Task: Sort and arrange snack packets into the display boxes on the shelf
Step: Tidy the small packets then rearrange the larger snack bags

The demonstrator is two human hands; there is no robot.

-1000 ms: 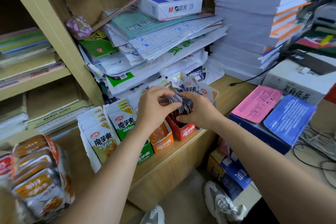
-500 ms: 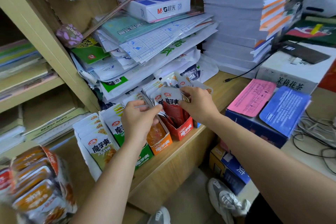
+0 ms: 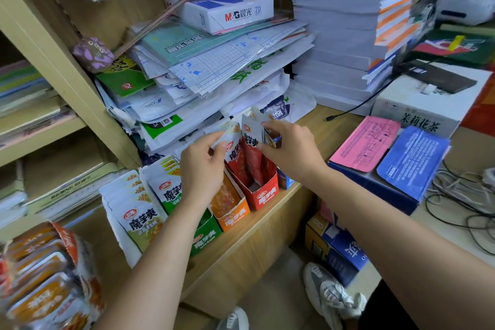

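Hands parted since earlier: left hand (image 3: 202, 166) pinches front red packet (image 3: 235, 154), right hand (image 3: 292, 150) pinches rear packets (image 3: 250, 130) in red display box (image 3: 265, 194). Light, slick, floppy; grip top seams.

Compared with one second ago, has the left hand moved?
Yes. The left hand shifted left, off the red box toward the orange box.
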